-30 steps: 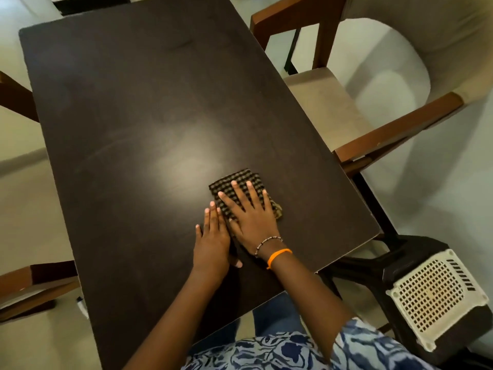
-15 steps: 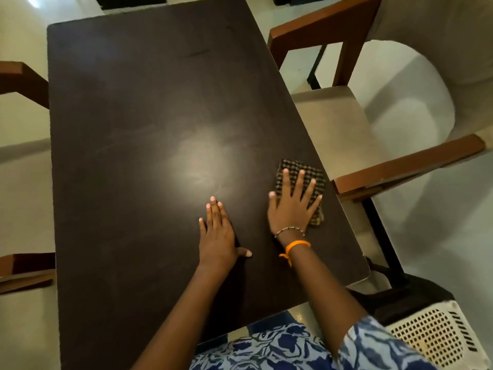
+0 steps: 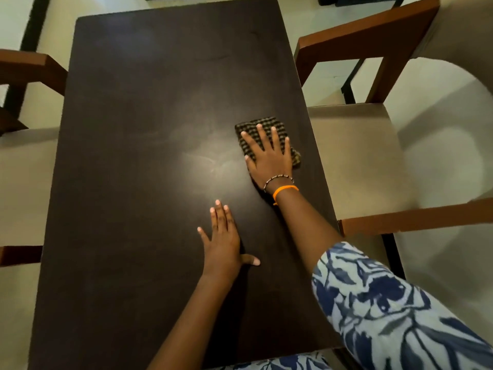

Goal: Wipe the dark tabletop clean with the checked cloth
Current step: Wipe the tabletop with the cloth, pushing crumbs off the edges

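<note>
While our right hand (image 3: 269, 156) presses flat, fingers spread, on the folded brown-and-black checked cloth (image 3: 266, 141) near the right edge of the dark rectangular wooden tabletop (image 3: 149, 129), grasping nothing, our left hand (image 3: 222, 244) lies open, palm down, on bare wood nearer us.

We have one view only, worn on the head, looking steeply down and forward over the desk (image 3: 160, 129), which fills the frame's centre. Both arms enter from the lower edge, close below us; chairs (image 3: 373, 134) flank both sides.
</note>
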The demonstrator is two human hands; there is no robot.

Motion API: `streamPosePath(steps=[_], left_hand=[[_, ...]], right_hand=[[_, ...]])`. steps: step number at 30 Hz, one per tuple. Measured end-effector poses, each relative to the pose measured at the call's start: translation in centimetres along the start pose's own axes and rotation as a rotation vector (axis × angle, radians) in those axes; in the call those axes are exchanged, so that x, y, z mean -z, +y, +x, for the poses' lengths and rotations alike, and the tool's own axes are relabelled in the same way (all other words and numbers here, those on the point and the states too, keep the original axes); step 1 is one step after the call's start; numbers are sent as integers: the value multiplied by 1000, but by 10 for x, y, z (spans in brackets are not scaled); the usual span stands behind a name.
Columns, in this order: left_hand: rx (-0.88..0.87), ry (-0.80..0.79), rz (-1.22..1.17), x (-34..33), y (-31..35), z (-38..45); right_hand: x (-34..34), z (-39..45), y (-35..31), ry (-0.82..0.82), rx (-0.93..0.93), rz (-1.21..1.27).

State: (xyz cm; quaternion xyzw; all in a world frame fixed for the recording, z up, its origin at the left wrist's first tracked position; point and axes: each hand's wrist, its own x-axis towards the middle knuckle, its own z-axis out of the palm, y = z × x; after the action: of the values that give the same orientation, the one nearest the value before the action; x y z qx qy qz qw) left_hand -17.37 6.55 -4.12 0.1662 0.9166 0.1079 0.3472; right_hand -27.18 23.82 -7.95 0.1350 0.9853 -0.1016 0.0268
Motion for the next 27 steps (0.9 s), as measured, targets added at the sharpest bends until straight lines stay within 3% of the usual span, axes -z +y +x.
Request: streamPosePath(steps=[8,17,22,27], left_hand=[[24,-16,8,2,4,0],[-9,11,44,-1,2,-6],[-136,113,106,-25,14,-33],[-264,91,112,-61,11,-68]], right_hand=[[24,16,86,5,-270,107],[10,-74,65,23,-265,53],[3,-130,49,23,-228,32],[-6,-190,46,-22,-139,8]])
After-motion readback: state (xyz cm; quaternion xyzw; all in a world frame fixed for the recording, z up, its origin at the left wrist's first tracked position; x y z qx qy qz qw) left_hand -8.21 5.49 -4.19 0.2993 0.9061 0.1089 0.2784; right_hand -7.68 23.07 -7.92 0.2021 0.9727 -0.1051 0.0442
